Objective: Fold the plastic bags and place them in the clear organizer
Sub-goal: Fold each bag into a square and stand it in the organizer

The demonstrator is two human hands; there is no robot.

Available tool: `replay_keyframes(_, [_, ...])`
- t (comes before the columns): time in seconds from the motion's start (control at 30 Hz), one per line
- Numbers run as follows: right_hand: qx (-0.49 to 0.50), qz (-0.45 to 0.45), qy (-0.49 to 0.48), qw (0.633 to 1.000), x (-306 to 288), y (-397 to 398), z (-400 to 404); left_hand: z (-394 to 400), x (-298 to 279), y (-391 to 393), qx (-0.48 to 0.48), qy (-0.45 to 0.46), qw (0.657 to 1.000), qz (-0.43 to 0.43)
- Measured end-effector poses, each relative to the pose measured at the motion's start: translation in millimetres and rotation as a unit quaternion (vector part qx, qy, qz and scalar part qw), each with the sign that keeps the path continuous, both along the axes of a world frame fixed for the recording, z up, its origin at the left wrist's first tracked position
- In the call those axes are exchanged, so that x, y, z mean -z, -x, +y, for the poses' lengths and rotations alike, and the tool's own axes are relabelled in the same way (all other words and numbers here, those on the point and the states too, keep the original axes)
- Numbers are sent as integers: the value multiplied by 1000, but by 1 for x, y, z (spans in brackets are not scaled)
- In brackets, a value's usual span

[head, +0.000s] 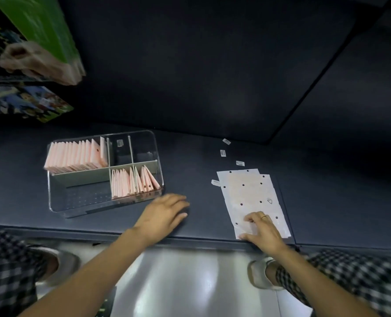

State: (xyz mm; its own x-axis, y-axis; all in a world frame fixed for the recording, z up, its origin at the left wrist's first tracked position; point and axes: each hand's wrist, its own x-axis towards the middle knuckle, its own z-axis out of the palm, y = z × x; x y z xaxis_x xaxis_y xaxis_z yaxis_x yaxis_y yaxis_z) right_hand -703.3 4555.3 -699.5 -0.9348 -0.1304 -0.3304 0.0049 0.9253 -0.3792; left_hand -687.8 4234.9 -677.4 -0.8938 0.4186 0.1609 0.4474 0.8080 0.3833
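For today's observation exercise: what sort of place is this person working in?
Probably a shop counter or packing station: a dark counter, a clear organizer of folded pink bags, and boxed goods stacked at the left.

Clear glossy organizer (158, 154) — matt table (201, 156)

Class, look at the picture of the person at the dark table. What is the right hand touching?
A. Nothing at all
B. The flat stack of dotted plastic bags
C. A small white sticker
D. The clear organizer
B: the right hand rests on the near end of the flat dotted plastic bags, well to the right of the clear organizer.
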Motion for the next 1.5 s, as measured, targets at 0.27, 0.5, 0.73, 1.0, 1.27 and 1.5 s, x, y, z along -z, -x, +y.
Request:
replay_keyframes(0.27, [69,59,138,986,9,-2,-7,24,32,-32,19,73,982,-174])
replay_keyframes(0.5, [30,45,236,970,-16,2,-47,56,19,-25,-19,-64,986,-152])
replay_keyframes(0.73, [-26,14,261,965,-30,-6,-78,66,15,-22,-159,-216,944,-193])
replay_keyframes(1.0, [19,158,242,957,-44,-13,-88,66,9,-14,-195,-273,922,-194])
replay_keyframes(1.27, [-18,149,175,973,-40,-21,-100,71,9,-17,-174,-235,940,-174])
replay_keyframes(1.5, [-34,33,223,974,-51,-11,-95,63,12,-20,-145,-233,940,-203])
